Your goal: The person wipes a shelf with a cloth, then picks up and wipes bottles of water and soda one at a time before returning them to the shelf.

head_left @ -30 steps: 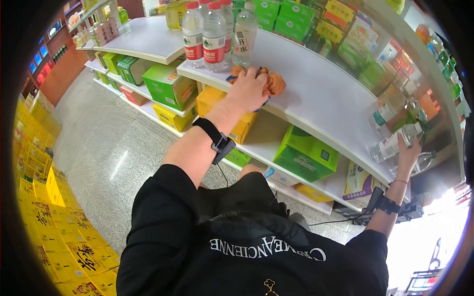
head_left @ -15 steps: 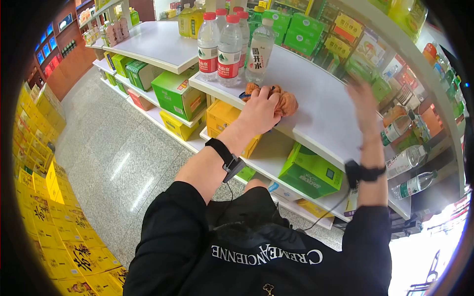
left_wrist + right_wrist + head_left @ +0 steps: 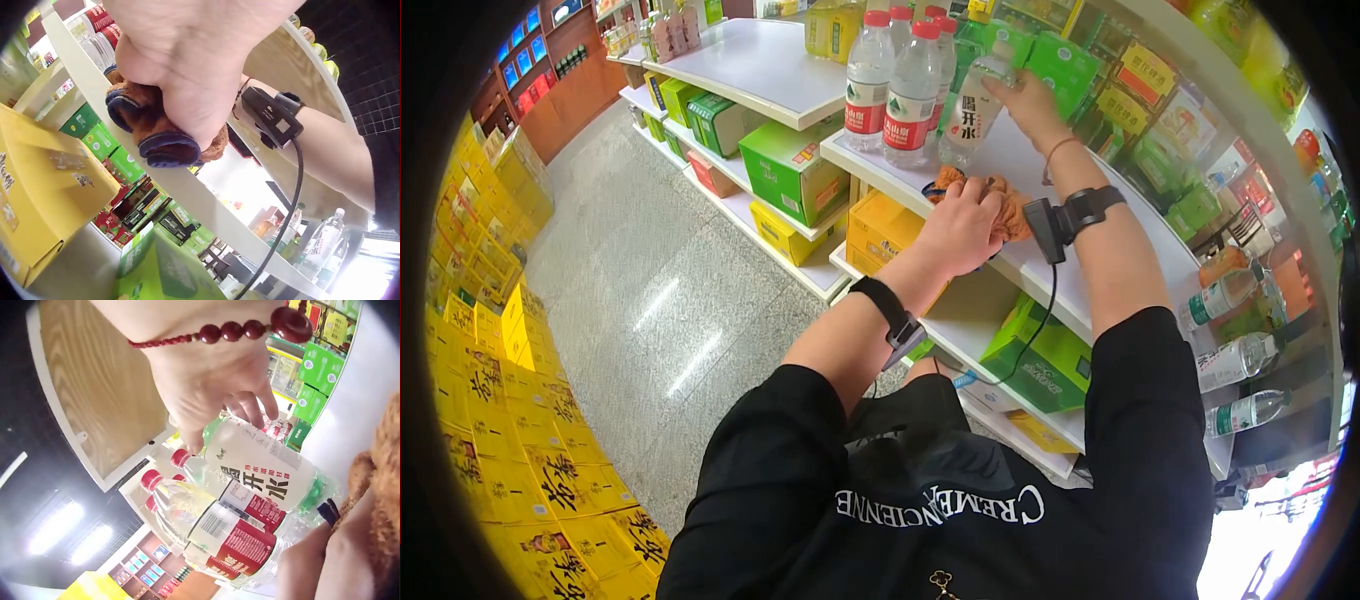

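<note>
On the front edge of the white shelf (image 3: 795, 92), my left hand (image 3: 960, 230) grips a bunched brown cloth (image 3: 140, 115) with dark blue trim. Behind the cloth, my right hand (image 3: 1032, 105) holds a clear water bottle (image 3: 975, 115) near its top, thumb on one side and fingers on the other. This bottle has a white label with black characters and leans slightly in the head view. Several red-capped water bottles (image 3: 908, 110) with red and white labels stand close beside it, at the shelf's left end.
More water bottles (image 3: 1238, 360) stand toward the right end of the shelf. Below are a green box (image 3: 1040, 360) and a yellow box (image 3: 880, 230). A black cable (image 3: 294, 206) hangs from the right wrist camera. Yellow cartons (image 3: 550, 480) are stacked across the floor at left.
My right hand has left a bottle at the shelf's right end, swung left, and taken hold of the white-labelled bottle. My left hand stays on the cloth.
</note>
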`<state>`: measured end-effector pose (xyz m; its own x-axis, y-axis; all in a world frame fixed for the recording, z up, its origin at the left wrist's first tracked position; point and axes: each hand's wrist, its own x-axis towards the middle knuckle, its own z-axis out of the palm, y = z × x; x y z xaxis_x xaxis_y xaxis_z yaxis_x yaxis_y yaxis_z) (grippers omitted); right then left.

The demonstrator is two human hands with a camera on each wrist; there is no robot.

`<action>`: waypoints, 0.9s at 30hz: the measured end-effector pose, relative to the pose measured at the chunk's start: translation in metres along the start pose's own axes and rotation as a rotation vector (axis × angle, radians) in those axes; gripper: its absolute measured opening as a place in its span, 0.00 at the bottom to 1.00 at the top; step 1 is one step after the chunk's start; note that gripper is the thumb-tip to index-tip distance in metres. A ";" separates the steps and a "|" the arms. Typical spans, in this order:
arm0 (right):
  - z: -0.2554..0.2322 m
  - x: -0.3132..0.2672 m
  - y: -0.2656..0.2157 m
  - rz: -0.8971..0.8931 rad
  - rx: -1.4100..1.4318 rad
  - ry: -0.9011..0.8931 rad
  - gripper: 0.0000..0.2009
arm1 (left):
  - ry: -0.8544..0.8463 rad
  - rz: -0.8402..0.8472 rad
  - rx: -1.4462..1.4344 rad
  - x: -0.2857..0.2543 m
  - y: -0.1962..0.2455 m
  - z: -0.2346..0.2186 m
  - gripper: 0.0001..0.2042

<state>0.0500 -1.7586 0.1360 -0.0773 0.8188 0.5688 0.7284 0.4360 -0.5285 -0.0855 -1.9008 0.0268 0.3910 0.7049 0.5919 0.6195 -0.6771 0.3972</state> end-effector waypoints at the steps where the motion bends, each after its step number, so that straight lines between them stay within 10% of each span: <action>1: -0.006 -0.004 0.002 0.003 -0.021 0.009 0.41 | -0.002 -0.001 0.010 -0.001 0.000 0.000 0.25; 22: -0.159 -0.185 0.008 0.112 0.603 0.052 0.29 | 0.159 -0.162 -0.236 0.047 0.030 -0.007 0.25; 27: -0.142 -0.185 0.026 0.104 0.586 0.095 0.32 | 0.324 0.126 -0.452 0.093 0.097 -0.013 0.27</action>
<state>0.1798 -1.9514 0.1068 0.0549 0.8431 0.5349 0.2298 0.5107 -0.8285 0.0019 -1.9043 0.1295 0.1697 0.5601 0.8108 0.2008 -0.8252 0.5280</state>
